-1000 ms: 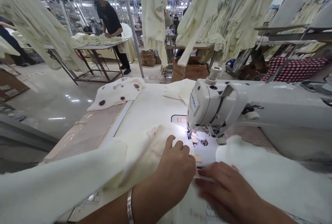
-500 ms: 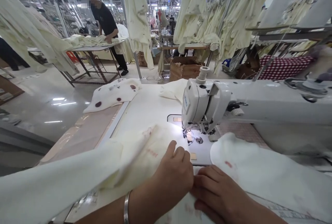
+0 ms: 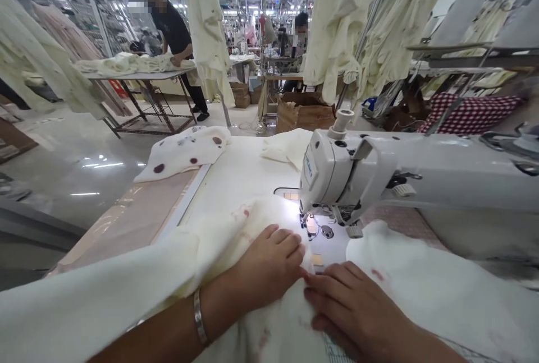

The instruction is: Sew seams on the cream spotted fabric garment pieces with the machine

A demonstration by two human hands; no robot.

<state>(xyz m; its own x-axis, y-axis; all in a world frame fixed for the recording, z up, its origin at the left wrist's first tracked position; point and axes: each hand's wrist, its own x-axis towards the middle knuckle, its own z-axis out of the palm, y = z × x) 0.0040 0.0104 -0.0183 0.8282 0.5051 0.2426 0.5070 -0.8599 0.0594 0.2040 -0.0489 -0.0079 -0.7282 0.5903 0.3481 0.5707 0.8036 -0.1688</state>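
Cream fabric with faint reddish prints (image 3: 219,256) lies across the sewing table, its edge just in front of the white sewing machine (image 3: 357,166). My left hand (image 3: 269,267), with a silver bangle at the wrist, is closed on this fabric, fingers curled near the edge. My right hand (image 3: 349,301) pinches the same edge beside it, and the fingertips of both hands almost meet. The lit needle area (image 3: 309,220) is just beyond my hands. To the right lies another part of pale fabric (image 3: 433,279); whether it joins the held piece I cannot tell.
A white cloth with dark spots (image 3: 185,150) rests at the table's far left corner. Behind stand a cardboard box (image 3: 303,113) and hanging cream garments (image 3: 337,32). A person in black (image 3: 172,32) handles fabric at another table (image 3: 138,77). A red checked cloth (image 3: 467,110) is at right.
My left hand has come down from a raised pinch to lie lower over the fabric. The right hand has shifted slightly left. The camera view has turned a little.
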